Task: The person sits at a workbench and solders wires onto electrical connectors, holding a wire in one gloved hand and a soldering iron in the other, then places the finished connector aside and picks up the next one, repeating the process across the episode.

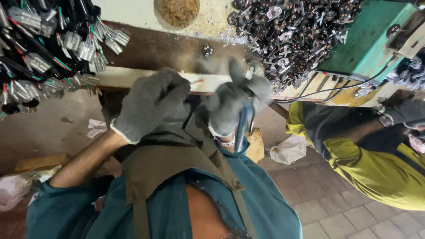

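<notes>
- I am in a small workshop where electrical parts get assembled by hand.
- A worn workbench [146,51] runs across the far side, scuffed and dusted with shavings.
- Far left, bundles of wire harnesses [44,48] with pale connectors hang in a thick cluster.
- Far right, a heap of small dark metal-pronged parts [287,31] covers the bench beside a green machine [367,44].
- I wear grey work gloves and a brown apron [177,163].
- A co-worker's yellow sleeve [367,163] is at my right, over a paved floor [327,212].
</notes>
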